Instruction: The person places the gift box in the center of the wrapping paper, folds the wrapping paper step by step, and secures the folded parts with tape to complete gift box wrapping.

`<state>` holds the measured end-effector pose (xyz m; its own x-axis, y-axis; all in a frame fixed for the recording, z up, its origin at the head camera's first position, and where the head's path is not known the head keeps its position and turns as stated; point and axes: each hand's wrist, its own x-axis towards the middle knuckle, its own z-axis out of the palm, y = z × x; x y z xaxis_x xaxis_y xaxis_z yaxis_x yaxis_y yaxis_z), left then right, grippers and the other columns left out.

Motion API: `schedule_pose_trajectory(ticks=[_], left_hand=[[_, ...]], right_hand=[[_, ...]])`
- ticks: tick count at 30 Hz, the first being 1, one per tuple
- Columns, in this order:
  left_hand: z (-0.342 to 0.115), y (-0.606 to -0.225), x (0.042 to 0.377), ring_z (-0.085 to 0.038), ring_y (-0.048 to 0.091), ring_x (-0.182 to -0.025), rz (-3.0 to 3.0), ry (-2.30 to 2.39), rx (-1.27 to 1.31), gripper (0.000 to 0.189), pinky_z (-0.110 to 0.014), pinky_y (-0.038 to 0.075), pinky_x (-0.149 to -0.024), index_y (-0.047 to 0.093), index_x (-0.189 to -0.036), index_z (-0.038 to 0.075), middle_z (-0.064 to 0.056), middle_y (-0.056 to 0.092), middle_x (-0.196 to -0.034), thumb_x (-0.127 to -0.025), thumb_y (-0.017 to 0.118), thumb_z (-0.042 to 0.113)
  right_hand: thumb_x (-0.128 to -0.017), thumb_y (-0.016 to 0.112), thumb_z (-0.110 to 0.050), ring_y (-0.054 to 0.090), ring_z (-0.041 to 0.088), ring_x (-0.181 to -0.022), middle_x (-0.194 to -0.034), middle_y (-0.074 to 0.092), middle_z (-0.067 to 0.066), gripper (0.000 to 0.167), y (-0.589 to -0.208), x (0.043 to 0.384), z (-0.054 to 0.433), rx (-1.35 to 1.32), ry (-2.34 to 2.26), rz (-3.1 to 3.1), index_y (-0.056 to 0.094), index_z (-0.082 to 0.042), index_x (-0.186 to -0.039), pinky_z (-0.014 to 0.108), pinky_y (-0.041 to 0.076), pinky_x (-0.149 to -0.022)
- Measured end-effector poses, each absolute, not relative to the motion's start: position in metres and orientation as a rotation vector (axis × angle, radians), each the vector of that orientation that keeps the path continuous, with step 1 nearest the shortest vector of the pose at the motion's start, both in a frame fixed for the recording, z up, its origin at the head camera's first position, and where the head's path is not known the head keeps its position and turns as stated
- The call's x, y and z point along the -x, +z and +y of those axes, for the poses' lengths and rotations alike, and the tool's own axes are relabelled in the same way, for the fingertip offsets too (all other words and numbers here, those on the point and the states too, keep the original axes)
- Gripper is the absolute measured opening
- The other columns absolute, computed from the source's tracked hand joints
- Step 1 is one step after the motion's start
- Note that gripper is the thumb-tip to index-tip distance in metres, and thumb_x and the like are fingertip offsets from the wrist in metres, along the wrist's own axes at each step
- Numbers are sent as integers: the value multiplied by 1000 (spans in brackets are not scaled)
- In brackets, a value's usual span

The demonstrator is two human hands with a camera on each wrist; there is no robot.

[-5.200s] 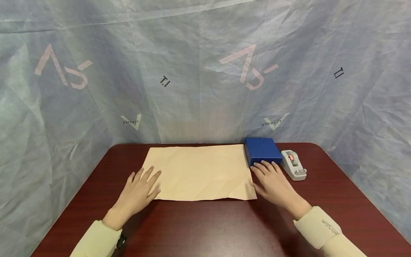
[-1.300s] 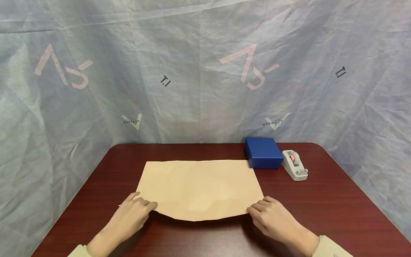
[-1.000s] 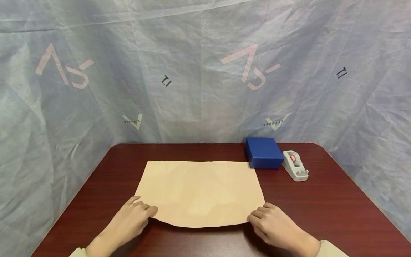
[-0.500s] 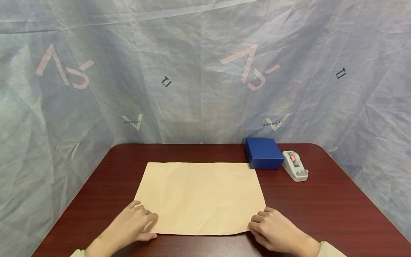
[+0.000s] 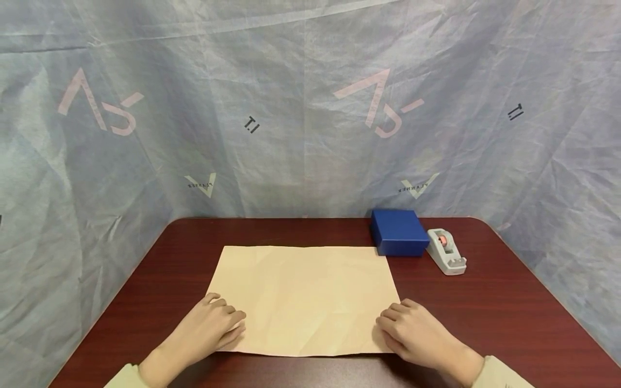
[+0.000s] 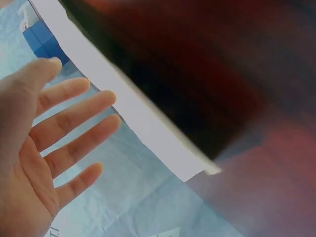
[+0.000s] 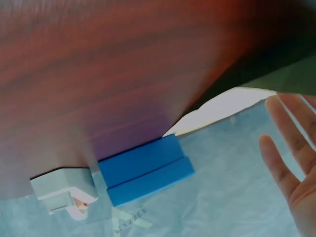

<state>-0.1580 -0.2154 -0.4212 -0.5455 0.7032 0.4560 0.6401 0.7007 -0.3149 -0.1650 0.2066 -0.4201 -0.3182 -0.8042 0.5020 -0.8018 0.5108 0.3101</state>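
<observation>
A sheet of tan wrapping paper [image 5: 305,302] lies lengthwise on the table, a few faint creases across it. Over its near left corner is my left hand [image 5: 208,328], fingers relaxed. The left wrist view shows that left hand [image 6: 59,133] with spread fingers and the thumb apart, pinching nothing. At the near right corner my right hand [image 5: 419,334] hovers over or rests on the paper's edge; I cannot tell which. Its loosely bent fingers [image 7: 281,163] show partly in the right wrist view, with nothing gripped.
A blue box [image 5: 399,233] stands at the back right, touching or nearly touching the paper's far right corner. Beside it sits a white tape dispenser [image 5: 446,252] with a roll in it. A grey printed curtain [image 5: 301,108] hangs behind the dark red table [image 5: 485,302].
Both hands pulled the paper toward the near edge, away from the box's side. Its raised near edge came down flat. The hands let go and shifted slightly forward.
</observation>
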Motion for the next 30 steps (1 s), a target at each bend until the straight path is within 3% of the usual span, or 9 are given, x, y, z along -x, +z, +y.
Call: schedule_pose_trajectory(ticks=[6,16,30], left_hand=[[-203,-412,171,-15,59,-74,-2378,181,997,12,-36,44,-79,66,-84,21,7,65,-73,-75,70,27],[-171,-397,196,-20,60,-95,-2494,157,954,31,-38,43,-83,62,-111,21,2,65,-106,-83,63,34],[-111,-386,237,-23,58,-101,-2546,84,922,38,-42,44,-85,56,-123,17,-1,62,-116,-88,58,32]], right_hand=[[-68,68,-18,60,15,-77,-83,65,-2,22,-413,181,215,-1128,-17,-2231,67,-11,-89,33,46,-65],[-71,65,-16,60,24,-85,-92,66,8,31,-401,216,239,-915,19,-2281,65,-4,-100,40,46,-68],[-79,65,-18,60,33,-92,-101,65,15,30,-387,255,273,-624,25,-2476,62,-1,-103,51,46,-78]])
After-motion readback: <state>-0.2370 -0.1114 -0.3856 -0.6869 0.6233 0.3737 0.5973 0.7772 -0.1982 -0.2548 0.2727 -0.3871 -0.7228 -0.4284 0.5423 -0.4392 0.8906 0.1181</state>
